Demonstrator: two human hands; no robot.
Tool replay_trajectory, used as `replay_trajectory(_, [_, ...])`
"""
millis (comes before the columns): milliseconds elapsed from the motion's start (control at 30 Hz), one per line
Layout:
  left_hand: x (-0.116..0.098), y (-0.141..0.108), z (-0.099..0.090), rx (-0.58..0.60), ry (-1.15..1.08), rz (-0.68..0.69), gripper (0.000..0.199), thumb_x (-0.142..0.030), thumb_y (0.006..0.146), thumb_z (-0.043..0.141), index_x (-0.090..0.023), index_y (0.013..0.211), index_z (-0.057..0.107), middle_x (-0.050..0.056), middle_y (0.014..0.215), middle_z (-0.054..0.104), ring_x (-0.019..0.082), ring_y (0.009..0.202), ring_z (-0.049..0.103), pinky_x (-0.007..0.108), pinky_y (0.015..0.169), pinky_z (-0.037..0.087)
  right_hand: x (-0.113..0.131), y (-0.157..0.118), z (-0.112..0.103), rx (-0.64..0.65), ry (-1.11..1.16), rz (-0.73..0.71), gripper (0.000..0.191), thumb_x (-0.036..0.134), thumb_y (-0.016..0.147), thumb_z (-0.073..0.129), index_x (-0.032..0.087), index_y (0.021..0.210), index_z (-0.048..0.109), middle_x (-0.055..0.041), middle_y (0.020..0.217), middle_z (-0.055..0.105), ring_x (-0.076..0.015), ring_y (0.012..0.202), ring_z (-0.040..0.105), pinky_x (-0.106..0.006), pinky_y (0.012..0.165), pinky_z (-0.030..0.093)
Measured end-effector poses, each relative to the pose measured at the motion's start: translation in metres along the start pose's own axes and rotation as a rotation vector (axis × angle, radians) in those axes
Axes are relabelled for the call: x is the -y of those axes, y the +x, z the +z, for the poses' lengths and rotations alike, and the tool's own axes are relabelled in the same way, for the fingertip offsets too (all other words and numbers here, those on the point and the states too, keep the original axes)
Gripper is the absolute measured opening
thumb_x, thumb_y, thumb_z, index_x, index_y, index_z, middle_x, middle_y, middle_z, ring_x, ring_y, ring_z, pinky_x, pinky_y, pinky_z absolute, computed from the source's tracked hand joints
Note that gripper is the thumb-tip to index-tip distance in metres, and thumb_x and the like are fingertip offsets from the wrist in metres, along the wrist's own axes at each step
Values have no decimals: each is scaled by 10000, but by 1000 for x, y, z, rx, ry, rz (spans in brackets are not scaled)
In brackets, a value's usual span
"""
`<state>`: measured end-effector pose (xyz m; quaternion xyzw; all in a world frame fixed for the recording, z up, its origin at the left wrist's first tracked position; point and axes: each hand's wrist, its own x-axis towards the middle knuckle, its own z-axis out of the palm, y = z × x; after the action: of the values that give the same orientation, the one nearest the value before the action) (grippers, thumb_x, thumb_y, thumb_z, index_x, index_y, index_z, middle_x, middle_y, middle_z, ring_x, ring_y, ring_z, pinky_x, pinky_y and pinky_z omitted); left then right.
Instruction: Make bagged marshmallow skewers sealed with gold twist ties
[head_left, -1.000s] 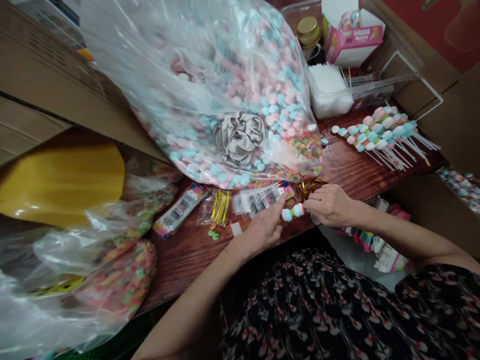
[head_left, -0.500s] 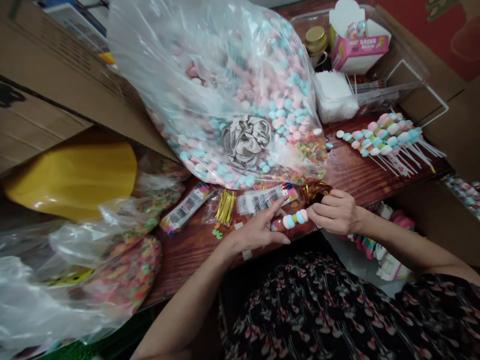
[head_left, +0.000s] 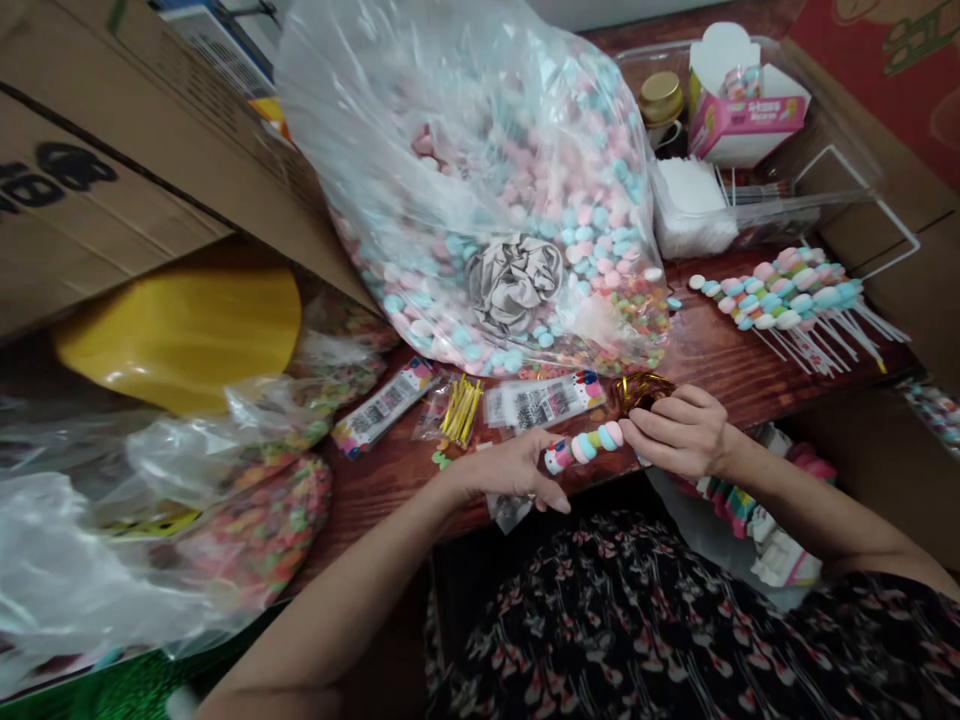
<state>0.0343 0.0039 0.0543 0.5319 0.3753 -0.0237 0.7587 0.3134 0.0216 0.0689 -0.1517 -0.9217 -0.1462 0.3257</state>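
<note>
While the left hand [head_left: 517,470], half open, touches the bag [head_left: 556,458], the closed right hand [head_left: 682,432] pinches the sweets [head_left: 597,441], which seem partly bagged.

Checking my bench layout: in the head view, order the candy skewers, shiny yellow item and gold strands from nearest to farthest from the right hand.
1. Gold strands, beside the right hand.
2. Candy skewers, beyond, farther right.
3. Shiny yellow item, far left.
</note>
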Motion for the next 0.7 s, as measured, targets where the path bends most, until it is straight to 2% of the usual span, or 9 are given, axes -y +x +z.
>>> replay_trajectory(67, [1,4,6,-137,150,25,320,-318,642,774,-178,872,602,-58,649,561,131,600,541,234,576,427,-1,3,3,73,29,7,66,220,895,604,188,908,661,19,767,673,-106,661,466,-306,618,277])
replay_trajectory(167, [-1,7,10,-341,500,57,179,-242,663,707,-176,796,608,-36,713,582,147,690,530,232,640,388,0,7,8,187,88,67,153,206,927,517,198,842,644,22,664,600,-122,635,414,-319,625,258])
replay_trajectory(233, [-2,7,10,-373,630,58,135,-217,675,672,-180,787,604,-31,716,577,148,685,509,233,641,361,0,9,11,224,108,114,176,193,921,502,198,807,635,18,640,579,-132,638,405,-325,627,250])
replay_trajectory(333, [-5,4,9,-265,592,96,186,-245,664,710,-181,778,577,-41,713,547,140,680,483,228,633,350,-3,11,13,200,128,107,167,196,920,513,205,808,636,20,670,610,-131,657,422,-322,633,251])
replay_trajectory(533, [-5,2,2,142,239,71,364,-351,580,836,-178,748,564,-72,608,469,104,567,421,216,525,338,-16,12,14,92,149,-48,86,295,919,586,231,914,644,38,831,694,-113,707,487,-305,638,273])
replay_trajectory(633, [-3,6,1,239,151,61,402,-373,549,865,-175,786,609,-66,589,507,103,538,443,218,502,353,-19,15,10,76,102,-103,61,285,906,616,232,927,640,43,828,691,-105,700,494,-300,624,276])
replay_trajectory(700, [-2,9,3,258,94,62,406,-385,542,872,-172,760,602,-62,584,519,99,526,445,218,494,359,-18,18,5,68,63,-128,54,273,908,613,230,924,640,40,822,686,-101,684,484,-300,615,276])
